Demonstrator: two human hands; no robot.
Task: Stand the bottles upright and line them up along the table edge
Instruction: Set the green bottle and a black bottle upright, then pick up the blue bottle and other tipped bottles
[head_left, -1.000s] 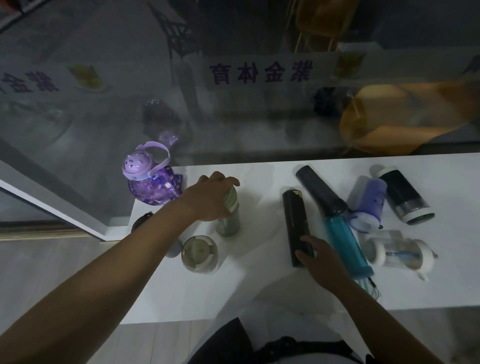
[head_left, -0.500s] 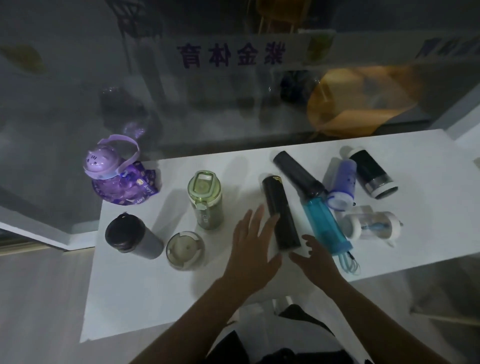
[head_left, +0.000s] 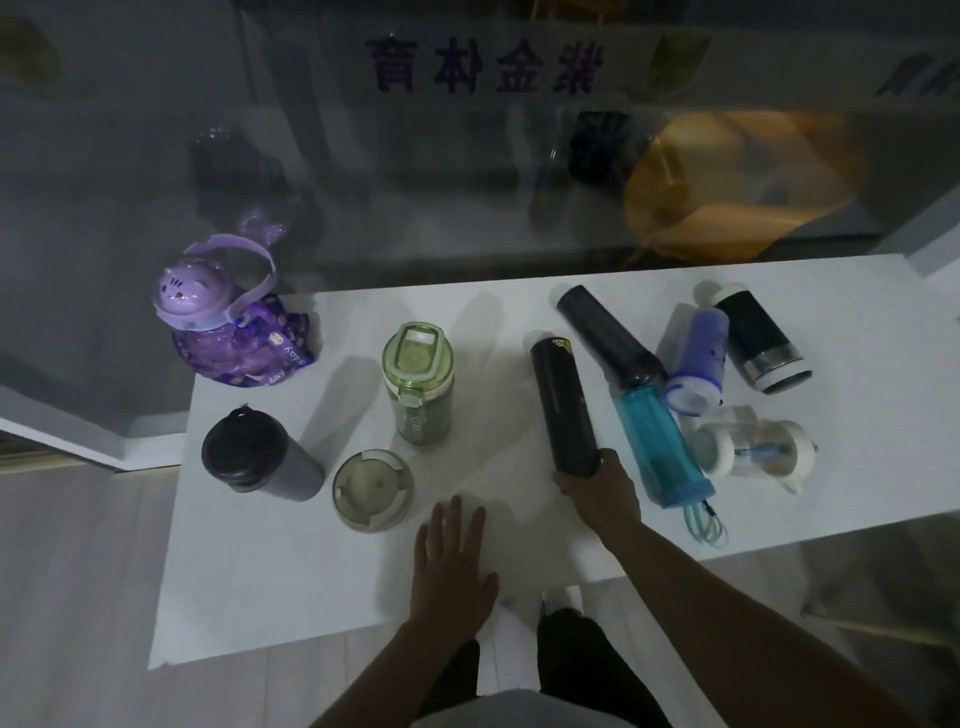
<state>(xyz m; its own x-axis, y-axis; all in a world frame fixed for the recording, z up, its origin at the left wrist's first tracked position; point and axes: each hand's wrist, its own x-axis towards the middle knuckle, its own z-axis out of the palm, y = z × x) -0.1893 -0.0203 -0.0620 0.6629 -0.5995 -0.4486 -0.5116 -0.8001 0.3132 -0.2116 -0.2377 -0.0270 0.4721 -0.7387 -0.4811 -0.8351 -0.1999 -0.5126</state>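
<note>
Left hand (head_left: 452, 566) lies flat on the white table (head_left: 260, 597) near the front edge, fingers straight, holding nothing; right hand (head_left: 597, 491) grips the near end of the slim black bottle (head_left: 563, 405), which lies mid-table, gold mark at its far end unreadable. Upright to its left: beige lidded cup (head_left: 371, 491), dark grey tumbler (head_left: 260, 457), green flip-lid bottle (head_left: 418, 384), purple cat-face bottle (head_left: 228, 322) at the far left corner, strap lettering too blurred to read; lying to its right: teal bottle (head_left: 634, 395), clear bottle (head_left: 753, 449), bluish bottle (head_left: 693, 364), black-and-white flask (head_left: 758, 338). Glass wall (head_left: 363, 182) behind carries mirrored purple characters (head_left: 483, 67) 紫金体育.
</note>
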